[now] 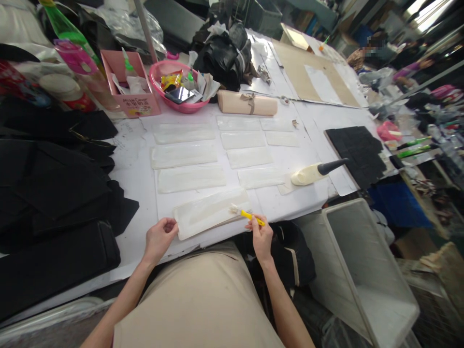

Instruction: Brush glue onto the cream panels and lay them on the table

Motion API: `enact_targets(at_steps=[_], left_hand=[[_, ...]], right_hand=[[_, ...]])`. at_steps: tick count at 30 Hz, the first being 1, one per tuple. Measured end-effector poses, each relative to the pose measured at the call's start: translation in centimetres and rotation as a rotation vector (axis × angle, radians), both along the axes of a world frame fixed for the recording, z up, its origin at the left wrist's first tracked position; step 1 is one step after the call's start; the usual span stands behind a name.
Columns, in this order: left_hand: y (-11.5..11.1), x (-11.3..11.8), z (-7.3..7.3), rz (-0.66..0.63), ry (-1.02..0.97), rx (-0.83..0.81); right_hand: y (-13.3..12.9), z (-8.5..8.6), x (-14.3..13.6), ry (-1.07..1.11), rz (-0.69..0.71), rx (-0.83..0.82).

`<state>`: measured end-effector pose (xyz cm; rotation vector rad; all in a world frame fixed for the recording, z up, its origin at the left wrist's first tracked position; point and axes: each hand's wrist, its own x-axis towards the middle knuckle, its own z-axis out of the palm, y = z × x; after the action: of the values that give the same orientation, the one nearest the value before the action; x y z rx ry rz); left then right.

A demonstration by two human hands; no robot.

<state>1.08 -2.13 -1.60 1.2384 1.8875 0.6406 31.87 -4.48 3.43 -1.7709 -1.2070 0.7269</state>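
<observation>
My right hand [261, 234] grips the yellow handle of a small brush [247, 214]. Its pale bristles rest against the right part of a long whitish strip [206, 212] near the table's front edge. Pinched at the strip's left end are the fingers of my left hand [161, 237]. Several similar translucent strips [184, 154] lie in rows beyond it, some with a wet-looking shine. To the right, a cream bottle with a black nozzle [308, 175] lies on its side, apart from both hands.
Black fabric pieces [43, 183] cover the table's left side. A pink box [126, 87], a pink basin [181, 104] with a phone in it and a rolled beige bundle [246, 103] stand behind. Stacked black pieces [357, 152] lie right. A large grey bin [362, 270] stands below. Another person sits far back.
</observation>
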Motion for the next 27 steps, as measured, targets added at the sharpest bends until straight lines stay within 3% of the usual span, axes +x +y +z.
enact_targets(at_steps=[4, 8, 12, 15, 18, 23, 27], left_hand=[[0.1, 0.1, 0.1, -0.005, 0.015, 0.011], [0.0, 0.1, 0.1, 0.006, 0.014, 0.005], [-0.1, 0.1, 0.1, 0.016, 0.018, 0.013], [-0.2, 0.0, -0.2, 0.015, 0.015, 0.011], [-0.2, -0.2, -0.5, 0.013, 0.002, 0.000], [-0.2, -0.2, -0.7, 0.017, -0.016, -0.004], [-0.3, -0.2, -0.7, 0.017, -0.013, 0.002]], right_hand=[[1.4, 0.2, 2.4, -0.277, -0.019, 0.102], [1.5, 0.3, 1.2, -0.471, 0.139, 0.134], [0.7, 0.9, -0.5, -0.341, 0.287, 0.052], [1.0, 1.3, 0.0, -0.206, 0.222, 0.059], [2.4, 1.1, 1.2, -0.330, 0.158, 0.150], [3.2, 0.1, 0.2, -0.653, 0.326, 0.157], [1.4, 0.5, -3.2, -0.544, 0.482, 0.158]])
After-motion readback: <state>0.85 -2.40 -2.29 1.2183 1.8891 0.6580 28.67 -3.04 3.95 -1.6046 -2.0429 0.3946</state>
